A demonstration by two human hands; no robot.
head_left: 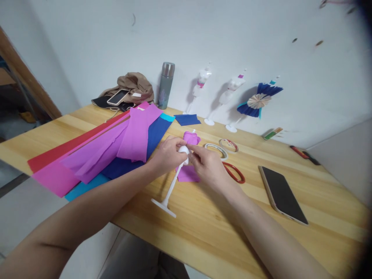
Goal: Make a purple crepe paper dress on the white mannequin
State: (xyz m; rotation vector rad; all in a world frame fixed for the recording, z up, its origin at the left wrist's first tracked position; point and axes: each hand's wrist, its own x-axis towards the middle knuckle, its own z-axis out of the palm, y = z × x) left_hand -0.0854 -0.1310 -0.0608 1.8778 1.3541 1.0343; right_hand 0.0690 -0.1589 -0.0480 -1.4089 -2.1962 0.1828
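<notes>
A small white toy mannequin (183,150) on a thin stand is tilted between my two hands, its base toward me. Purple crepe paper (191,137) wraps its upper body. My left hand (166,155) is closed around the mannequin's waist from the left. From the right, the fingers of my right hand (208,164) are closed on the same waist, at the paper's lower edge. Exactly what those fingertips pinch is hidden. Beneath my hands a flat purple paper piece (188,174) lies on the wooden table (203,232).
Crepe paper sheets (135,133) are stacked to the left. On the right are tape rolls (216,151), a red ring (234,173) and a phone (283,193). Along the wall stand a thermos (166,85) and mannequins (231,91), one wearing a blue paper dress (260,100).
</notes>
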